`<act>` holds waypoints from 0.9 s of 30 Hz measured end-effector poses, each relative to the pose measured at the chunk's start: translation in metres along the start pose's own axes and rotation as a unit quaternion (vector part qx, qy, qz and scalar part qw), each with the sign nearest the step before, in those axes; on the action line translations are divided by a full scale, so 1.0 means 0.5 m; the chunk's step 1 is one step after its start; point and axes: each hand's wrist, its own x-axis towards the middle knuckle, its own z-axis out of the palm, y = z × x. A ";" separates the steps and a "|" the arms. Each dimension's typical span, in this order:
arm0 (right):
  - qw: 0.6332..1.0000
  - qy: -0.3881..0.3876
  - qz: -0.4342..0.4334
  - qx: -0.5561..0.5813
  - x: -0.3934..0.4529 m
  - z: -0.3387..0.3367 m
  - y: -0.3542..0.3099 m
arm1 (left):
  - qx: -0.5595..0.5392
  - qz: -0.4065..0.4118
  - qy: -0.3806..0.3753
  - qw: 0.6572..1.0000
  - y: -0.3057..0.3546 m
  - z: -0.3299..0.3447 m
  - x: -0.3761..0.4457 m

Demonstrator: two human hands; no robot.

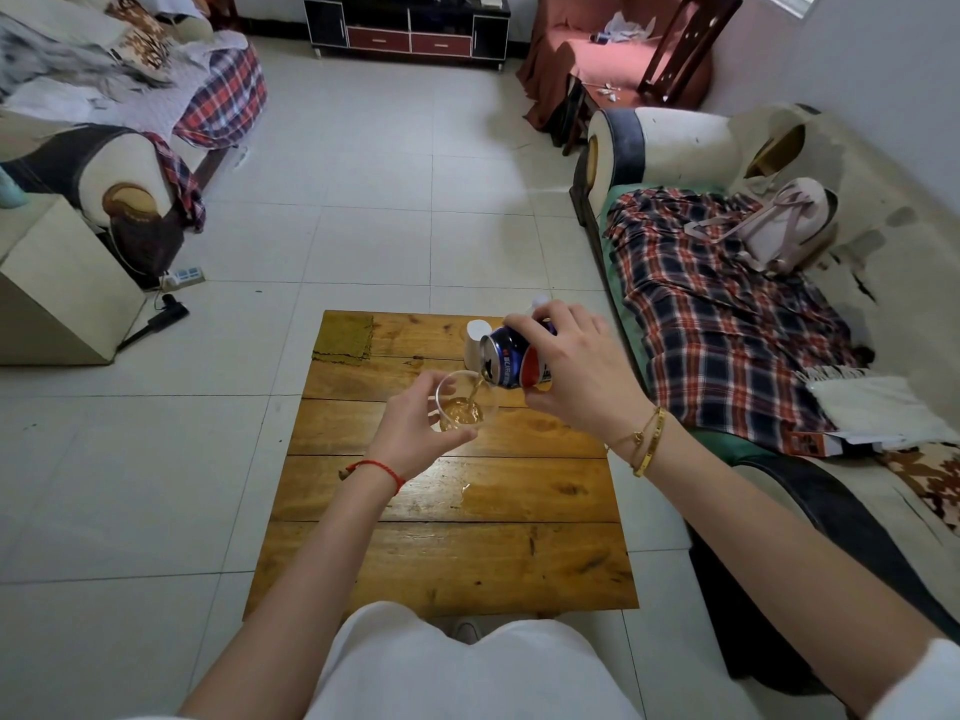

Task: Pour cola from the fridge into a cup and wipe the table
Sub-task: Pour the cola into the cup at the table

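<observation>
My right hand [574,371] grips a blue cola can [511,358], tipped on its side with its mouth facing left. A thin brown stream falls from it into a clear plastic cup [464,402]. My left hand [410,433] holds that cup just above the wooden table [452,558]; brown liquid fills its bottom. A green-yellow cloth [345,335] lies at the table's far left corner. A small wet patch [467,490] shines on the table nearer to me.
A stack of white cups [475,345] stands behind the can. A sofa with a plaid blanket [727,314] runs along the table's right side. A beige cabinet [57,288] and another sofa [124,163] are at the left. Tiled floor [374,215] surrounds the table.
</observation>
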 end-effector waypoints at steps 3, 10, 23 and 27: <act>1.000 0.004 -0.001 -0.003 -0.001 0.002 0.001 | -0.005 0.000 -0.001 1.000 0.000 0.001 0.000; 1.000 0.004 -0.003 -0.002 -0.001 0.001 0.003 | -0.002 -0.001 -0.003 1.000 0.001 0.006 0.000; 1.000 0.015 -0.007 0.000 0.001 -0.002 0.001 | -0.004 -0.002 -0.005 1.000 0.000 0.007 0.003; 1.000 0.015 -0.011 -0.001 0.003 -0.003 0.002 | -0.006 -0.004 -0.007 1.000 -0.002 0.007 0.004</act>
